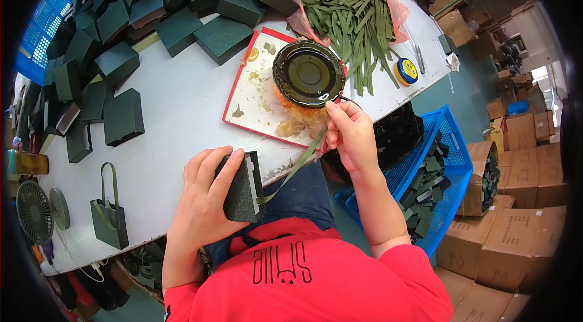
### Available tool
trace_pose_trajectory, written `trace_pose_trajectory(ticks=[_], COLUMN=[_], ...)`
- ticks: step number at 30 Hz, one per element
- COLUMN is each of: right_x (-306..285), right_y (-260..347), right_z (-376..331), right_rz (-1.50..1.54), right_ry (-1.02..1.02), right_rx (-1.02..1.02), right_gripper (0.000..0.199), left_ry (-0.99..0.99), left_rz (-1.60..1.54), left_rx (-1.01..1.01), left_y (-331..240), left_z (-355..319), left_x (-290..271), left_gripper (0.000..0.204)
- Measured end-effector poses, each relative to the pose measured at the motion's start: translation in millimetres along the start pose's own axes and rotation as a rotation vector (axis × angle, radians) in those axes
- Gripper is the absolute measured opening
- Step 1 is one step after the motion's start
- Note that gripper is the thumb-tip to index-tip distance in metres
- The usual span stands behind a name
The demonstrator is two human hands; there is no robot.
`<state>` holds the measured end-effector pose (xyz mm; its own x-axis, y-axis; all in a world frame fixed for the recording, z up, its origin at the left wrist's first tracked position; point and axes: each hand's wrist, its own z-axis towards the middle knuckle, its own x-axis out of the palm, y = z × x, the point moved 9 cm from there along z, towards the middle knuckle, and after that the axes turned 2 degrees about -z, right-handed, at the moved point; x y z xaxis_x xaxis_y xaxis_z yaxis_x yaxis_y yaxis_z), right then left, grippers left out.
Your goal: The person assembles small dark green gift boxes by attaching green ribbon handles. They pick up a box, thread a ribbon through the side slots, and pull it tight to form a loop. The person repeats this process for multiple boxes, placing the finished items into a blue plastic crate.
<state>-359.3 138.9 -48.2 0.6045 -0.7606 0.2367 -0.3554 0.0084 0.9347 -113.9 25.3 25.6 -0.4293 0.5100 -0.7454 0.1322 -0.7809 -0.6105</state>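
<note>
My left hand is wrapped round a small dark green box, held tilted at the table's front edge. A flat green ribbon runs from the box's near side up to my right hand. The right thumb and fingers pinch the ribbon's other end, close to the rim of a round black pot. Dark, glossy liquid fills that pot, and amber drips coat its side. Under it lies a stained white board with a red border.
Many dark green boxes are heaped at the back left. A pink bag spills green ribbons. A finished-looking box with a ribbon handle stands near a small fan. A blue crate and cartons are at right.
</note>
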Motion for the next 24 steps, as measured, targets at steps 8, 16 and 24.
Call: trace_pose_trajectory(ticks=[8,16,24], right_x=[-5,43,89], right_y=[1,2,-14], right_z=[-8,-62,-75], right_rz=[0.116,-0.077,-0.225], right_ry=[-0.007,0.328,0.548], right_rx=[-0.011,0.079,0.329], right_gripper=[0.017,0.012,0.019], left_ry=[-0.017,0.009,0.037], left_rz=[0.004,-0.102,-0.137], left_rx=[0.002,0.032,0.153], left_y=[3,-1,-14], left_z=[-1,7,13], left_x=[-2,-9,-13], left_gripper=[0.097,0.090,0.084])
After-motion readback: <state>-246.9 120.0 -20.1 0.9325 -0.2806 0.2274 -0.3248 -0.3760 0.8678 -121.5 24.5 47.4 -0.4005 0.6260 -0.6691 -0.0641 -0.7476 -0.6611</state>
